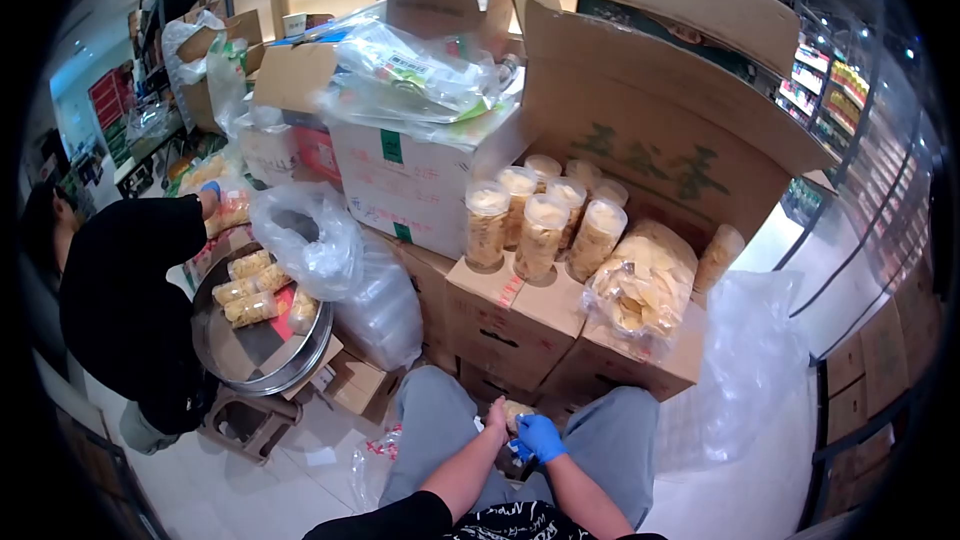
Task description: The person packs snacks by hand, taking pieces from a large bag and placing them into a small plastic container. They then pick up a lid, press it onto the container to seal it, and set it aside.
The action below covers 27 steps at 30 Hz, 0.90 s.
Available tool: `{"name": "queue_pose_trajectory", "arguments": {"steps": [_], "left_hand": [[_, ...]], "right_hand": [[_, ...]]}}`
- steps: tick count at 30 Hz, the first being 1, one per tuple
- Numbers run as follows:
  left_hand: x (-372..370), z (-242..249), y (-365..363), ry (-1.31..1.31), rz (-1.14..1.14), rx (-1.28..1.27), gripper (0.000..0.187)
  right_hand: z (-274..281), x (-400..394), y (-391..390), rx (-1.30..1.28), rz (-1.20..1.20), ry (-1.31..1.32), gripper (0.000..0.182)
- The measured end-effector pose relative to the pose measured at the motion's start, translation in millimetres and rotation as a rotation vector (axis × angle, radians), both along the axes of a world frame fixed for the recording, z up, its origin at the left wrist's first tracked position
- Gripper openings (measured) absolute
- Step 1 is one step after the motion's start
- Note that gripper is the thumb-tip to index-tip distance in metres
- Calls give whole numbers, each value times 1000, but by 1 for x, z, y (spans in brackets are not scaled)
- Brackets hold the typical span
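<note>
Low between my knees, my bare left hand (495, 420) wraps around a clear container of pale yellow food pieces (517, 410), seen only in part. My right hand (541, 438), in a blue glove, is closed against the container's near side; its fingertips are partly hidden. In front of me, several tall clear plastic jars (541, 236) filled with yellowish chips stand upright on a cardboard box (510, 325). To their right lies a large clear bag of yellow chips (645, 278), its open end facing me.
Another person in black (130, 310) works at left beside a round metal-rimmed tray (265, 380) holding filled jars. A plastic bag of stacked clear containers (375, 305) stands near it, and a brown stool (250, 425) below. Loose plastic sheeting (750, 370) hangs at right.
</note>
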<state>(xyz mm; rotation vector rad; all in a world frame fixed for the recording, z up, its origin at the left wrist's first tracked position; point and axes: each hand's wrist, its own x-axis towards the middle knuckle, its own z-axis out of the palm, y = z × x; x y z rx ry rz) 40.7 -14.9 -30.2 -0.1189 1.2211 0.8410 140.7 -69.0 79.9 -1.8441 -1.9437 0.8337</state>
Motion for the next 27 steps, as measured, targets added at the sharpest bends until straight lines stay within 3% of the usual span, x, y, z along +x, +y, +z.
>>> {"name": "queue_pose_trajectory", "arguments": {"steps": [7,8,9,10,13,15,16,19,21,23,27], "left_hand": [[8,-27,9,38,112,-41,42],[6,-33,13,-207,97,127,48],[2,-49,5,-443,112,287,67],[3,-68,-10,-420,187,255,67],[17,-105,15,5,268,-19,89],[13,-75,9,-34,291,1,99],[3,35,-7,140,347,-105,98],[9,-18,0,22,345,-39,94],[12,-7,1,9,332,-35,91],[11,14,6,162,340,-98,80],[13,16,10,210,328,-118,88]], "right_hand": [[10,-2,-1,-3,-34,44,26],[16,-1,-2,53,37,0,27],[34,-2,-3,59,94,-33,27],[24,-2,-4,-41,23,61,26],[15,-4,-3,66,20,101,24],[16,-6,-2,59,-8,104,25],[16,-6,-1,62,-9,105,25],[16,-5,2,76,-11,87,24],[14,-5,2,54,-41,94,23],[6,-5,9,82,-32,101,23],[14,-4,10,34,-45,21,22]]}}
